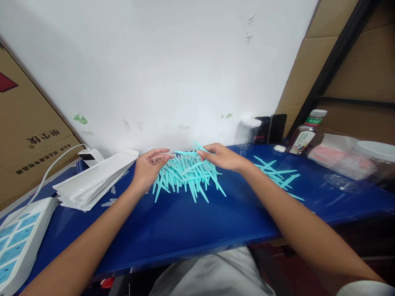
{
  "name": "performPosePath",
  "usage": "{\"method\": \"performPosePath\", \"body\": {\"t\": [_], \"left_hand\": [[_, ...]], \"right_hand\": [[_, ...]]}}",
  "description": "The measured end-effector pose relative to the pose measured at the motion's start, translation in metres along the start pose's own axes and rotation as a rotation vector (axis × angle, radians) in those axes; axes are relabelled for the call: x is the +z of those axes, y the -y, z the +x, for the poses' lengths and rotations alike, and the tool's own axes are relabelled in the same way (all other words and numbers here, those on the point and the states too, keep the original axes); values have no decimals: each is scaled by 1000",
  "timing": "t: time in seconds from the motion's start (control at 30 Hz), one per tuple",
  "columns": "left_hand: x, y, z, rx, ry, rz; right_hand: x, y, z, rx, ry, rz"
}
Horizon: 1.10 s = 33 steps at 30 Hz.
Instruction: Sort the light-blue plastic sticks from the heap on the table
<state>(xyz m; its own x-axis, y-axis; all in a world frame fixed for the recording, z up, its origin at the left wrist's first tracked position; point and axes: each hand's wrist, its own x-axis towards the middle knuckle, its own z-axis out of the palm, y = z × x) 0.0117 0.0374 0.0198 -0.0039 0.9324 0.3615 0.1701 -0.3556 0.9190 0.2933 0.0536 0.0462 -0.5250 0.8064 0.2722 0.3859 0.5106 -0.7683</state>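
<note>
A heap of slim turquoise plastic sticks [194,174] with pointed ends lies on the blue table [185,222] below both hands. My left hand [149,166], at the heap's left side, pinches a pale translucent piece between thumb and fingertips; its exact shape is hard to make out. Closed on turquoise sticks, my right hand [220,156] is over the heap's right side. One of its sticks [187,153] points left toward my left fingertips, and another tilts up. Whether that left-pointing stick touches the pale piece is unclear.
Flat white packets [95,181] and small translucent pieces [109,202] lie left, near a power strip [26,234]. More turquoise sticks [277,174] are scattered beyond my right forearm. A clear jar [247,133], phone [277,129], bottle [305,133] and pink-filled bag [338,156] line the right.
</note>
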Motion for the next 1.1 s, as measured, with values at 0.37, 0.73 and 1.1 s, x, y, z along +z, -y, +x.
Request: {"method": "performPosePath", "body": {"t": [0.37,0.73,1.1], "left_hand": [[-2,3,3,60,-25,45],[0,4,1,51,-1,79],[-5,5,4,17,-33,69]], "right_hand": [[-1,0,0,-1,46,-31],[0,-5,1,-29,105,-39],[-5,-1,0,-19,58,-42]]}}
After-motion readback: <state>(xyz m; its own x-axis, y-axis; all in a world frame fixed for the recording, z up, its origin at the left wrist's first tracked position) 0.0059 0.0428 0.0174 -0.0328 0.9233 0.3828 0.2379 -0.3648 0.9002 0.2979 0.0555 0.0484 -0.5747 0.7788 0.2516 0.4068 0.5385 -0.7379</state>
